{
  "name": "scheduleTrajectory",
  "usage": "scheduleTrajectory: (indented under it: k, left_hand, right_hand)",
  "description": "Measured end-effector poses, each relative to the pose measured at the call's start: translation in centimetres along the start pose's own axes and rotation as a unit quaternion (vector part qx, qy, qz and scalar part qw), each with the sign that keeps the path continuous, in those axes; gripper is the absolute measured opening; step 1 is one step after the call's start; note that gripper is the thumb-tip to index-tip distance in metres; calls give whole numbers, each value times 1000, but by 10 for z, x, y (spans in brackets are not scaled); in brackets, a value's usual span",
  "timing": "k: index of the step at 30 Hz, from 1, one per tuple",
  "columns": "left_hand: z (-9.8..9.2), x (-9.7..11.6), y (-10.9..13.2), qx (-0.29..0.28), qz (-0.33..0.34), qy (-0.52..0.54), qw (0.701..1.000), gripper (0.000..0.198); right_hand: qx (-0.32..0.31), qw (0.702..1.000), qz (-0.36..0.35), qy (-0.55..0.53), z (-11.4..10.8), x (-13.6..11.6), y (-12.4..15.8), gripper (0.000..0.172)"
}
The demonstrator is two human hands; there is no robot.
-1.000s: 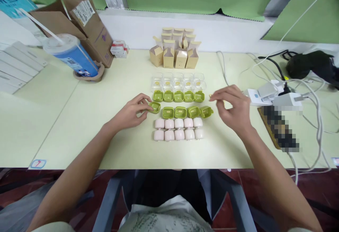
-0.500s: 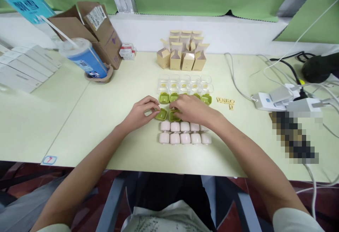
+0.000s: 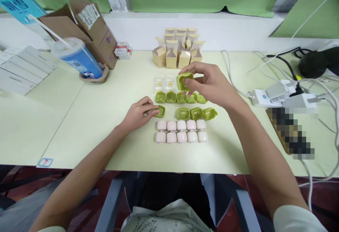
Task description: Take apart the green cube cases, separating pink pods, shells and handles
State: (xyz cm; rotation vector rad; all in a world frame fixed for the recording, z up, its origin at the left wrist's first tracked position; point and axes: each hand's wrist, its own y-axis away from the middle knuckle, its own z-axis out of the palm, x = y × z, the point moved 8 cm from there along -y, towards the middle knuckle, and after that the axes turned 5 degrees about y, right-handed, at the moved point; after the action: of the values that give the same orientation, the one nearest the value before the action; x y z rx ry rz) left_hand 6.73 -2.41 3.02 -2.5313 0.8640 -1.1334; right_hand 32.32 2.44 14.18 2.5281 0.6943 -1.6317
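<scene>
My right hand [image 3: 209, 83] is raised above the clear cases and pinches a small square green cup [image 3: 186, 82], its hollow side facing me. On the table, my left hand [image 3: 140, 112] has its fingers together on the left edge of another green cup [image 3: 160, 111]. To the right of that lie three green cups [image 3: 183, 113] in the same row, the rightmost tilted. Behind them runs a row of several green cups [image 3: 160, 97], partly under my right hand. Clear plastic cases [image 3: 159, 83] with yellow marks stand farther back. Two rows of pale pink rounded pieces [image 3: 171, 137] lie nearest me.
Open small cardboard boxes [image 3: 171, 59] stand by the wall. At left are a blue drink cup [image 3: 82, 60] in a carrier, a brown carton [image 3: 100, 37] and white boxes [image 3: 18, 76]. A power strip [image 3: 261, 98] with cables lies at right.
My right hand has lifted a green cup from the front row and moved up and away from me. My left hand stays at the leftmost front cup. The view has shifted slightly.
</scene>
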Motion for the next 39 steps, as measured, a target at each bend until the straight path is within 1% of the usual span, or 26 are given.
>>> scheduleTrajectory:
  k: [2,4,5,6,7,8,9,11,13,15,18,20,22,25,28,31,34,37,39]
  left_hand:
    - [-8,13,-4,21,2,6,1000,36]
    - [-21,34,-12,55,10,16,998,33]
    - [-26,46,-19,69,13,23,997,37]
    - [-30,59,-28,73,15,27,997,47]
    - [-32,73,-39,65,27,27,997,62]
    - [-30,85,-51,46,33,22,998,73]
    - [-28,95,-64,28,35,4,999,74]
    - [-27,108,-89,10,47,-33,998,59]
    - [-30,114,-109,19,63,-34,997,51]
    - [-37,114,-124,47,66,-1,997,53]
    - [-49,110,-132,87,49,67,993,57]
    - [-52,110,-132,96,36,109,989,54]
    - [-53,111,-129,98,32,142,984,51]
    - [-51,108,-125,92,33,167,981,49]
    - [-44,97,-123,83,15,186,979,49]
    - [-40,90,-123,93,-9,268,959,53]
    - [-36,86,-123,97,-26,331,938,58]
    - [-29,83,-124,67,-39,343,936,62]
    - [-23,78,-124,44,-48,353,933,61]
  right_hand:
    - [-5,999,8,-42,4,1,1,27]
    - [-5,997,10,-79,11,1,1,32]
    - [-4,996,11,-91,14,2,1,34]
    - [0,995,13,-100,16,3,1,35]
    - [4,994,16,-106,18,3,1,36]
    - [9,994,19,-110,19,4,2,35]
    - [15,993,21,-112,19,4,2,34]
    - [28,993,16,-114,13,1,2,32]
    - [34,991,2,-129,2,-3,2,34]
    - [39,986,-9,-164,-10,-7,1,41]
    - [64,977,-25,-204,-26,-10,1,47]
    - [87,974,-44,-204,-31,-11,2,44]
    - [105,972,-65,-201,-30,-12,5,37]
    - [114,972,-73,-190,-25,-12,9,30]
    - [114,975,-65,-180,-20,-12,10,34]
    - [123,969,-96,-193,-19,-16,9,37]
    - [105,969,-112,-195,-18,-17,6,40]
    - [83,969,-110,-204,-16,-14,4,43]
    - [86,966,-114,-214,-17,-11,4,43]
